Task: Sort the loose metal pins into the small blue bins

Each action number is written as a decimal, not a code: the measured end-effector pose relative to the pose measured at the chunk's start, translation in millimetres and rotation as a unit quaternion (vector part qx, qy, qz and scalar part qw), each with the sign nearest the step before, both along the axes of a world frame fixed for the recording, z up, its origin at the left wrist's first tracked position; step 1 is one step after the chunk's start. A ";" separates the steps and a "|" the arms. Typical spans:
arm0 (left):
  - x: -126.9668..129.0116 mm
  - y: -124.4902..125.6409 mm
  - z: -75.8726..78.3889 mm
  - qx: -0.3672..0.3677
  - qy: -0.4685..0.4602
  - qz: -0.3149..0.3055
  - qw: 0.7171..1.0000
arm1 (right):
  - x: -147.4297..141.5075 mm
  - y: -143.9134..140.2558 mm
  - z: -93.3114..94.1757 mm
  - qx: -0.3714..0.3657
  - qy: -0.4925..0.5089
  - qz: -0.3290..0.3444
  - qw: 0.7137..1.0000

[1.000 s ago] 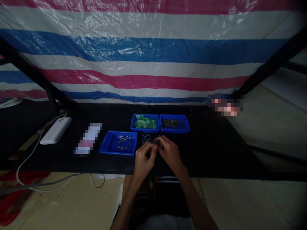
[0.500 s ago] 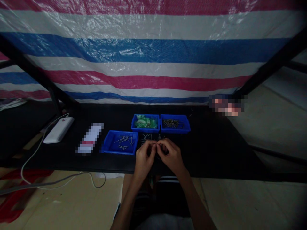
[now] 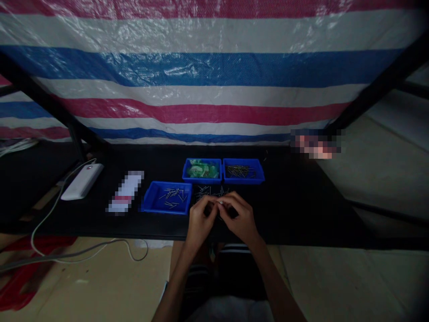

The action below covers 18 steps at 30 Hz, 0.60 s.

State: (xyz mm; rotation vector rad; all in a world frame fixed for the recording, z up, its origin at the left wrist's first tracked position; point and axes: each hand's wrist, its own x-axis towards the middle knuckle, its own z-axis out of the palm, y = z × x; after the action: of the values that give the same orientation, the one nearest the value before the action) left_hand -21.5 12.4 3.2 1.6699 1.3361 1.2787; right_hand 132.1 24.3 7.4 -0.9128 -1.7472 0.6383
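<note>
Hands meet just above the near edge of the dark bench [image 3: 301, 210]: your left hand [image 3: 198, 223] and your right hand [image 3: 241, 220] come together at the fingertips, and both pinch one small pale pin [image 3: 220, 202] between them, held a little above the benchtop. Right behind your fingers, loose pins [image 3: 208, 192] lie scattered on the bare bench. To their left, just beside your left hand, sits a blue tray [image 3: 166, 197] with a few more pins lying crosswise inside it. Farther back stand two more blue trays side by side, touching or nearly so: the left one [image 3: 202, 170] holds green pieces too small to make out, and the right one [image 3: 243, 171] holds a thin heap of dark pins. Well to the left on the bench lies a white box [image 3: 82, 180] with a white cable [image 3: 40, 223] that runs off the bench edge and loops across the floor. A striped plastic sheet [image 3: 201, 67] in red, white and blue hangs behind the bench, and black frame bars [image 3: 43, 96] slant across it on both sides.
</note>
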 end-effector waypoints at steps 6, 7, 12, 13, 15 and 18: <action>-1.5 1.7 -2.8 -0.009 -0.021 -0.004 1.000 | -0.8 0.7 -4.2 -0.016 0.007 -0.006 1.000; -1.6 1.8 -2.9 -0.013 -0.026 -0.008 1.000 | -0.8 0.7 -5.0 -0.020 0.013 -0.014 1.000; -2.2 1.2 -2.8 -0.022 -0.044 -0.021 0.999 | 0.2 0.1 -5.3 -0.017 0.015 -0.024 0.999; -2.3 0.9 -3.0 -0.021 -0.047 -0.021 0.998 | 0.5 0.1 -4.9 -0.015 0.012 -0.020 1.000; -2.8 0.6 -3.7 -0.022 -0.053 -0.022 0.998 | 0.9 0.1 -4.1 -0.011 0.006 -0.015 1.000; -3.7 0.6 -4.6 -0.029 -0.057 -0.021 0.998 | 1.2 0.2 -3.7 -0.002 -0.007 -0.008 1.000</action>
State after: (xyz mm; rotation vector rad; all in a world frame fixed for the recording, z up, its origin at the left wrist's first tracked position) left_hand -25.2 13.0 -1.4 1.5542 1.2517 1.2799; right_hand 133.3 24.5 3.7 -0.9352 -1.7507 0.6267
